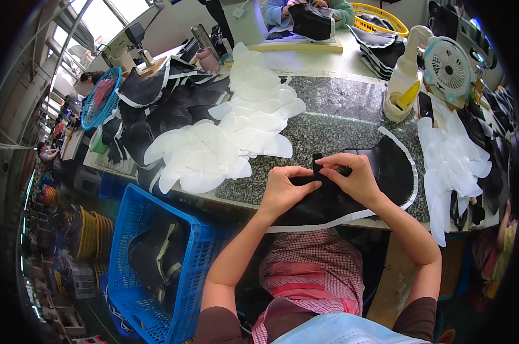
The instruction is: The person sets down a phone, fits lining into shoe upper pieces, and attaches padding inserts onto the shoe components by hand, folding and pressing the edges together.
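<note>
In front of me a black leather-like cut piece [388, 166] with a white taped edge lies over the near side of a speckled stone slab [340, 97]. A small black strip [317, 165] stands up from its middle. My left hand [288, 188] pinches with thumb and forefinger at the strip's left side. My right hand [354, 176] pinches at the strip's top from the right, fingertips close to the left ones. The strip's lower end is partly hidden by my fingers. Left of my hands a heap of white translucent rounded sheets [242, 129] reaches onto the slab.
Black pieces [179, 112] lie at the left, another white stack [451, 152] at the right. A white plastic container [402, 86] and a fan [449, 66] stand back right. A blue crate [196, 258] with black pieces stands lower left. Opposite, a person's hands hold black material [312, 22].
</note>
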{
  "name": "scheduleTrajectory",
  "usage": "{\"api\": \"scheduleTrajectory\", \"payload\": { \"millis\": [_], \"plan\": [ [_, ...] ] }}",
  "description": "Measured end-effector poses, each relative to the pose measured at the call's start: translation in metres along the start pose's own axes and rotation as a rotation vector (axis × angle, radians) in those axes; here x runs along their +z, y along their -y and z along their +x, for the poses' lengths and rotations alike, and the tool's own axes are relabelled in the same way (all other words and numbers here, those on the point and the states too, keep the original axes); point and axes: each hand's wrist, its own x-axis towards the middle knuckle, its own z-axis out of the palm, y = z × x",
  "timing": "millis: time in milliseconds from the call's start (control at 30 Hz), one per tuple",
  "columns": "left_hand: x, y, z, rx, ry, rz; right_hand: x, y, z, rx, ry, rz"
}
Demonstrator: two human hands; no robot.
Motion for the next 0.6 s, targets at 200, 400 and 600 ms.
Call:
{"api": "scheduleTrajectory", "payload": {
  "millis": [200, 400, 600],
  "plan": [
    [0.001, -0.005, -0.005, 0.045, -0.036, -0.043, -0.003, 0.003, 0.004, 0.004, 0.002, -0.023],
    [0.002, -0.009, -0.01, 0.088, -0.084, -0.028, -0.004, 0.009, 0.004, 0.02, 0.015, -0.039],
    [0.002, -0.011, -0.012, 0.112, -0.098, -0.006, -0.007, 0.016, 0.006, 0.047, 0.062, -0.069]
  ]
}}
